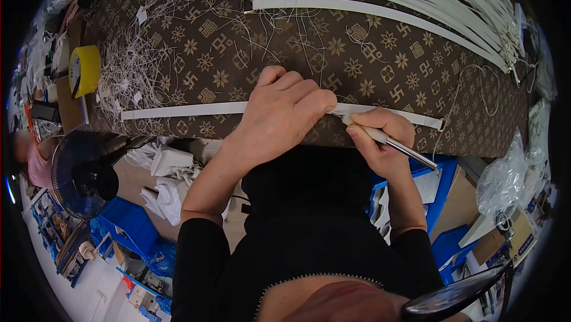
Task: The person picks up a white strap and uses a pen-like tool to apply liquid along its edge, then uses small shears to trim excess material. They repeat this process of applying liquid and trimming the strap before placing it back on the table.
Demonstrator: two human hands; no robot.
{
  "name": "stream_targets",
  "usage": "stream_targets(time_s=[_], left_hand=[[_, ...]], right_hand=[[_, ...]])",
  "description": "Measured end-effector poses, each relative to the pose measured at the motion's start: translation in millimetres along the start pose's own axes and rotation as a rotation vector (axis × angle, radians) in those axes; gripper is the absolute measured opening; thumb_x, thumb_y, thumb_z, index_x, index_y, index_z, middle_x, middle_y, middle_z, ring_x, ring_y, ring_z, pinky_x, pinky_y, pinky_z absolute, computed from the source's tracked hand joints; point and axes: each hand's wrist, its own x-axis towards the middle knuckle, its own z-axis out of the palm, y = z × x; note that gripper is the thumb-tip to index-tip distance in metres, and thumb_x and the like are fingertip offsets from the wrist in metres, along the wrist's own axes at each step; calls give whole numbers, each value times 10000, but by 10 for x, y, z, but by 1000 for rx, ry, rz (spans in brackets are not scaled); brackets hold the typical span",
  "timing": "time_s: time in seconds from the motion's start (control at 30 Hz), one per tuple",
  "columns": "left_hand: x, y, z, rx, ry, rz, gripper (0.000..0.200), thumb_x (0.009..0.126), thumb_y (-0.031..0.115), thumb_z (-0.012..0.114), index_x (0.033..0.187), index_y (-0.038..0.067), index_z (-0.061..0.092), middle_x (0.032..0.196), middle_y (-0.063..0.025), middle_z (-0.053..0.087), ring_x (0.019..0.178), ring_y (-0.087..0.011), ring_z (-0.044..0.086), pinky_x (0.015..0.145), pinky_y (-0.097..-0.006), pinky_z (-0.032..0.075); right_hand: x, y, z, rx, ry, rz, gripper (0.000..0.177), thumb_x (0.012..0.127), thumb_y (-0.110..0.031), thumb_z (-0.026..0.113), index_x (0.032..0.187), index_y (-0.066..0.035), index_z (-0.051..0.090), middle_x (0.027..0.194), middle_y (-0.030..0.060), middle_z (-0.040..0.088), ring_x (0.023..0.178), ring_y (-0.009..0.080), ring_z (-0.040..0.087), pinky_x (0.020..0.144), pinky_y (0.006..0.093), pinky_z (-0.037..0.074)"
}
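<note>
A narrow white strap with a metal piece at its right end lies across the patterned cloth close to the near edge. My left hand is closed over the middle of this strap, its fingers curled and pressing down on it. In my right hand I hold a slim pen-like tool with a shiny metal handle and a pale front part. Its tip points left, at the strap beside my left fingers; the very end is too small to make out.
Many white straps with buckles lie along the far side. Loose thread ends pile up at left, near a yellow tape roll. A fan stands lower left, with a person's pink sleeve beyond. Blue bins sit below.
</note>
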Motion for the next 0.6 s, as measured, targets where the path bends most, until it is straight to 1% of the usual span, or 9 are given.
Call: stream_targets(time_s=[0.07, 0.13, 0.17, 0.2, 0.27, 0.3, 0.4, 0.5, 0.6], left_hand=[[-12, -8, -24, -69, -22, -29, 87, 813, 113, 611, 886, 129, 566, 806, 4, 588, 743, -164, 529, 777, -316, 364], [-37, -2, -35, -902, 353, -418, 105, 832, 121, 614, 932, 120, 582, 901, -27, 598, 769, -172, 538, 794, -303, 366], [-38, -61, -85, -999, 465, -378, 193, 797, 150, 659, 979, 116, 608, 989, -41, 583, 823, -187, 536, 829, -304, 359], [-55, -68, -154, -998, 461, -374, 193, 797, 150, 659, 979, 116, 608, 989, -41, 583, 823, -187, 536, 829, -304, 359], [-60, -21, -284, -141, 119, -146, 257, 753, 187, 702, 989, 115, 627, 1001, -20, 568, 871, -189, 523, 837, -325, 356], [-63, 17, -227, -50, 15, -64, 293, 710, 207, 732, 979, 128, 643, 979, -7, 562, 898, -193, 513, 819, -341, 356], [-81, 69, -90, 115, -29, -52, 263, 697, 195, 734, 932, 135, 633, 947, 2, 557, 894, -184, 514, 806, -352, 357], [-28, 84, -91, 66, -67, -82, 199, 700, 173, 724, 861, 134, 614, 922, 10, 554, 870, -177, 520, 809, -350, 356], [-57, 81, -27, 166, 47, -11, 168, 687, 143, 715, 797, 133, 588, 908, 19, 552, 846, -168, 529, 802, -348, 365]], right_hand=[[-23, -1, -44, 89, -14, 49, 122, 737, -16, 702, 830, -32, 624, 688, 81, 644, 569, 151, 617, 521, 233, 459], [-62, 3, -52, 165, 17, 101, 105, 749, -11, 690, 830, -21, 624, 698, 79, 647, 583, 131, 612, 529, 224, 455], [-81, 4, -53, 240, 49, 154, 88, 761, -6, 679, 830, -10, 624, 708, 77, 650, 596, 111, 607, 538, 215, 452], [-93, 5, -55, 239, 54, 152, 88, 761, -6, 679, 830, -10, 624, 708, 77, 650, 596, 111, 607, 538, 215, 452], [-114, 0, -70, 302, 96, 244, 82, 783, -11, 668, 843, 6, 615, 740, 79, 656, 618, 88, 594, 555, 201, 450], [-117, -6, -79, 300, 100, 246, 82, 783, -11, 668, 843, 6, 615, 740, 79, 656, 618, 88, 594, 555, 201, 450], [-90, -6, -93, 337, 84, 213, 123, 842, -62, 607, 904, 32, 556, 703, 96, 591, 580, 115, 573, 537, 215, 465], [-121, 12, -95, 556, 222, 265, 186, 876, -125, 597, 948, 36, 537, 726, 93, 561, 597, 128, 570, 549, 240, 481], [-100, 40, -202, 701, 354, 232, 194, 895, -140, 570, 973, 32, 528, 725, 95, 573, 627, 140, 572, 598, 268, 497]])
